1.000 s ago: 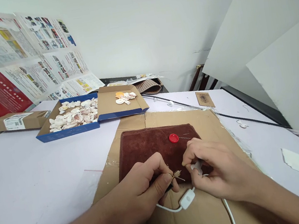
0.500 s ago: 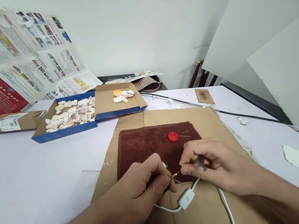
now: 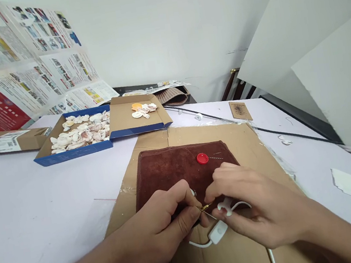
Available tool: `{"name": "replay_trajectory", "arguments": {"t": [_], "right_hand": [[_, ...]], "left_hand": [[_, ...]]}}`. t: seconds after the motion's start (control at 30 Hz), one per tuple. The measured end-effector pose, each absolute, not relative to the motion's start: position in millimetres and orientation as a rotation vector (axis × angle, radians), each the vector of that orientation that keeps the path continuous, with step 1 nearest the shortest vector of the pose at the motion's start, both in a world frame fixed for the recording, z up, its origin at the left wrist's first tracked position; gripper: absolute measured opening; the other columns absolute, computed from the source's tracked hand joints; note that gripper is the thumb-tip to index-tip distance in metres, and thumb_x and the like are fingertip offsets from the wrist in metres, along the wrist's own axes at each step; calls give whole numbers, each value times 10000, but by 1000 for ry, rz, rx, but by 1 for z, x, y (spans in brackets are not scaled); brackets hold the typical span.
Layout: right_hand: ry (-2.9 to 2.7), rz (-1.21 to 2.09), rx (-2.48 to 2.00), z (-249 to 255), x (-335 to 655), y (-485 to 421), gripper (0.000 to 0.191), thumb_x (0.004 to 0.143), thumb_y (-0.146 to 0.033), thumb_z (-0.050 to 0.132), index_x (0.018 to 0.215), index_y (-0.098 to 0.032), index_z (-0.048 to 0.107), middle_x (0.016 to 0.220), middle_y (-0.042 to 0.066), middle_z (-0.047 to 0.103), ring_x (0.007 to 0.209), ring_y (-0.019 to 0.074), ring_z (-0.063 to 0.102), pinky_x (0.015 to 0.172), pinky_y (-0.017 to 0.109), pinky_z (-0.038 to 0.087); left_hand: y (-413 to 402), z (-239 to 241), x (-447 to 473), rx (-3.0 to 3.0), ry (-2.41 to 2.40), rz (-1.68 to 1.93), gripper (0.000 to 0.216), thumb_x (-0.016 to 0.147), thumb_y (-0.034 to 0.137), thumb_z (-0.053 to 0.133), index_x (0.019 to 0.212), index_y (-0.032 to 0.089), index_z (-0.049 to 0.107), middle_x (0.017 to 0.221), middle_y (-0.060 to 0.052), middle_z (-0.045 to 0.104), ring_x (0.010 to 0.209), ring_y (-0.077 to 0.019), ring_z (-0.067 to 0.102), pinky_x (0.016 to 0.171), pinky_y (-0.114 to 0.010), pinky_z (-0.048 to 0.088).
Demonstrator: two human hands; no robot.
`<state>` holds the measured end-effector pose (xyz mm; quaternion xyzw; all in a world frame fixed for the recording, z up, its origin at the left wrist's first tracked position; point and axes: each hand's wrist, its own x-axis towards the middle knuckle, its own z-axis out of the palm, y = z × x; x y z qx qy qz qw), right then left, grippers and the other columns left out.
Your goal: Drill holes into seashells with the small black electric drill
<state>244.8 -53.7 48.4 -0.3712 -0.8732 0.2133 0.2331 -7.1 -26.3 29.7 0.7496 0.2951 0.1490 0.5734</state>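
My left hand (image 3: 168, 227) is closed in a pinch around a small dark tool, mostly hidden by the fingers. Its brass tip (image 3: 205, 206) sticks out toward the right, and a thin metal pin (image 3: 209, 214) slants down from the fingertips. My right hand (image 3: 256, 207) has its index fingertip close to the brass tip; whether they touch I cannot tell. A small silvery wrench (image 3: 225, 206) with a forked end sits between its thumb and fingers. Below hangs a white cable with an inline switch (image 3: 218, 232). Both hands are over the brown cloth (image 3: 167, 168).
On the cloth lie a red cap (image 3: 202, 158) and thin needles (image 3: 215, 158). Cardboard (image 3: 208, 133) lies beneath. A blue box (image 3: 75, 154) of shells stands back left, with more shells (image 3: 144, 109) on its lid. A black cable (image 3: 295, 137) crosses the right side.
My right hand has turned and its index finger has moved left to the brass tip. The wrench's forked end now shows more clearly. The left hand keeps its pinch.
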Motion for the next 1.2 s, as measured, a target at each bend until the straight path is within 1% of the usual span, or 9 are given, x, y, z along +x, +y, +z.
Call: {"name": "replay_trajectory", "arguments": {"t": [0.1,0.27,0.47,0.57,0.7,0.83,0.97,1.07,1.2], "right_hand": [[-2432,608,-914,49,238,-56,190,828,-77,490,796,-181,646,691,-4,608,641,143,517,681,310,418],[-2360,897,-851,40,233,-58,242,676,-66,472,723,-196,671,671,7,663,645,147,558,650,303,411],[-2076,1131,-804,32,226,-62,140,658,-100,480,585,-220,480,577,-33,514,544,108,446,516,256,331],[-1992,1109,-847,37,233,-58,262,696,-124,520,594,-245,311,576,-54,352,517,101,307,491,280,236],[-1978,974,-920,52,257,-45,309,789,-191,516,582,-257,296,567,-44,283,532,134,279,535,327,242],[-2124,655,-1452,61,276,-29,248,765,-195,517,529,-241,458,513,-22,450,507,139,382,524,312,292],[-2275,419,-1844,60,284,-19,221,815,-180,564,711,-230,753,669,25,740,582,184,604,578,311,413],[-2319,317,-2007,56,290,-13,275,878,-161,596,887,-249,856,879,49,853,754,245,744,648,322,483],[-2295,280,-2154,50,299,-7,342,925,-144,601,1038,-302,882,1075,20,875,927,298,797,710,355,527]], "left_hand": [[-26,30,-8,1761,617,289,284,1136,421,436,1048,239,636,1051,-5,730,925,-166,651,811,-299,479],[-27,32,-7,1815,540,302,254,1127,381,469,1003,228,630,1015,0,688,878,-148,617,784,-284,467],[-28,34,-10,1817,493,323,286,1131,409,467,1013,219,645,995,-12,687,891,-150,626,784,-280,478],[-25,32,-13,1773,463,329,308,1133,429,463,1033,206,651,1017,-36,722,877,-158,643,768,-286,489],[-22,29,-15,1755,465,309,274,1134,380,464,1048,192,644,1038,-60,753,836,-159,637,735,-285,498],[-25,27,-13,1801,439,465,194,1132,287,463,1086,204,633,1044,-55,743,925,-168,670,802,-288,525],[-29,21,-11,1792,447,686,141,1132,232,471,1125,239,612,1072,-30,736,960,-151,681,860,-279,543],[-32,16,-10,1701,511,779,147,1152,280,456,1168,271,602,1093,-11,726,867,-115,671,784,-242,553],[-33,13,-10,1566,562,775,177,1160,368,443,1178,267,588,1145,-25,718,754,-86,634,648,-203,538]]}}
